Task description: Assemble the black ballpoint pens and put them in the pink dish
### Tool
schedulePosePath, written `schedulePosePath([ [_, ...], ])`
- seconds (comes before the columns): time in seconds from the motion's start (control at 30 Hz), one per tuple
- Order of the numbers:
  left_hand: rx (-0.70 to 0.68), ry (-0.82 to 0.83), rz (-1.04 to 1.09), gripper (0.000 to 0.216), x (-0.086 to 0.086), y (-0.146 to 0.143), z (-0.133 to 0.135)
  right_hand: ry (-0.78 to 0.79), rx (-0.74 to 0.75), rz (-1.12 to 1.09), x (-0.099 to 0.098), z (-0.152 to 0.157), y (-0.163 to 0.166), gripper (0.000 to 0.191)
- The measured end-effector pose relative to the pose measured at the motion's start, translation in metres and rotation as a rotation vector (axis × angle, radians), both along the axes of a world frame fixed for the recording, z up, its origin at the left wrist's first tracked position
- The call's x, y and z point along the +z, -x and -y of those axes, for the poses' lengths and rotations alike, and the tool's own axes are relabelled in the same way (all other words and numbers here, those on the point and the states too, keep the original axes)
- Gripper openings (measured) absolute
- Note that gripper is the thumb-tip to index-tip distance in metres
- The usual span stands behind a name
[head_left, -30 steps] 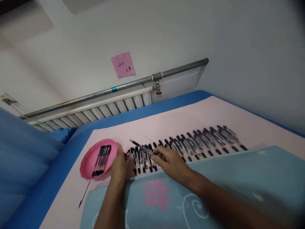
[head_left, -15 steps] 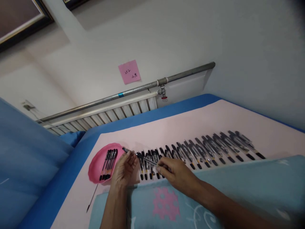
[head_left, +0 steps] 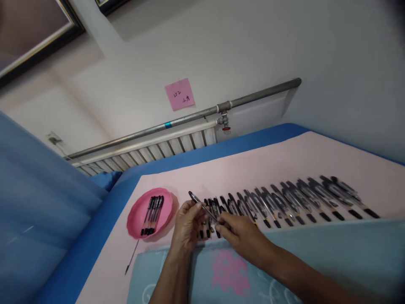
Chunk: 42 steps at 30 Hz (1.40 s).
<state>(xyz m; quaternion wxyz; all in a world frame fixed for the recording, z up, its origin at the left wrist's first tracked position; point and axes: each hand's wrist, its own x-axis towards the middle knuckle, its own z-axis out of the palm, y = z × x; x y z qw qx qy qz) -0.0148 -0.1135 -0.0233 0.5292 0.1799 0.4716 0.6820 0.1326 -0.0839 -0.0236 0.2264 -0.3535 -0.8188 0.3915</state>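
Observation:
Both hands hold one pen (head_left: pixel 195 198) aslant above the table, its dark capped end up and to the left. My left hand (head_left: pixel 187 223) is closed, thumb and fingers pinching the pen just below that end. Around the lower right end of the same pen, my right hand (head_left: pixel 238 231) is closed, hiding its tip. Behind and to the right runs a long row of pen parts (head_left: pixel 268 202), black caps and clear barrels with dark ends. Left of my hands, a pink plate (head_left: pixel 134 217) with a wavy rim bears several pens (head_left: pixel 152 215) lying side by side.
A thin pen refill (head_left: pixel 131 257) lies below the plate on the pale pink sheet (head_left: pixel 104 270). A light blue patterned cloth (head_left: pixel 202 274) covers the near edge. Behind the table are a radiator (head_left: pixel 177 147), a pipe (head_left: pixel 136 134) and a wall. A blue curtain (head_left: pixel 38 202) hangs left.
My left hand has moved right, away from the plate, and is nearer my right hand. The pen between them now tilts more steeply. The whole view has shifted slightly.

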Motion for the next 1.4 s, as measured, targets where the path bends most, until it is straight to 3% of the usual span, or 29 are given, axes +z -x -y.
schedulePosePath([
  [0.07,-0.049,-0.03,-0.001,0.027,0.002,-0.002,0.0,-0.01,0.012,0.003,0.0,0.0,0.002,0.016],
  [0.13,-0.009,-0.075,-0.041,0.028,0.006,0.004,-0.001,-0.027,0.039,-0.024,0.002,0.001,0.001,0.015],
  [0.2,0.176,-0.141,-0.152,0.03,0.012,0.019,0.001,-0.049,0.069,-0.071,0.005,0.001,-0.001,0.02],
  [0.3,0.59,-0.169,-0.453,0.033,0.021,0.055,0.006,-0.071,0.075,-0.097,0.007,0.0,-0.004,0.02],
  [0.37,0.756,-0.068,-0.728,0.035,0.022,0.078,0.012,-0.087,0.069,-0.085,0.007,-0.001,-0.005,0.019],
  [0.4,0.756,0.03,-0.881,0.034,0.021,0.088,0.014,-0.098,0.065,-0.08,0.006,-0.001,-0.006,0.018],
  [0.53,0.474,0.538,-1.429,0.031,0.009,0.11,0.014,-0.134,0.079,-0.069,0.004,-0.001,-0.006,0.016],
  [0.63,0.322,0.727,-1.6,0.032,0.001,0.115,0.009,-0.136,0.085,-0.057,0.004,-0.001,-0.007,0.017],
  [0.83,0.327,0.761,-1.695,0.028,0.003,0.108,0.005,-0.148,0.09,-0.021,0.007,0.0,-0.009,0.017],
  [0.97,0.412,0.491,-1.806,0.024,0.007,0.078,0.004,-0.167,0.096,-0.004,0.009,-0.001,-0.009,0.017],
  [1.07,0.248,0.382,-1.713,0.016,0.005,0.053,0.003,-0.177,0.075,0.016,0.008,-0.002,-0.01,0.017],
  [1.2,-0.013,0.527,-1.566,0.012,-0.003,0.039,0.002,-0.193,0.072,0.024,0.006,-0.002,-0.009,0.017],
  [1.4,-0.158,0.612,-1.529,0.013,-0.013,0.042,0.001,-0.197,0.092,0.018,0.006,-0.001,-0.009,0.016],
])
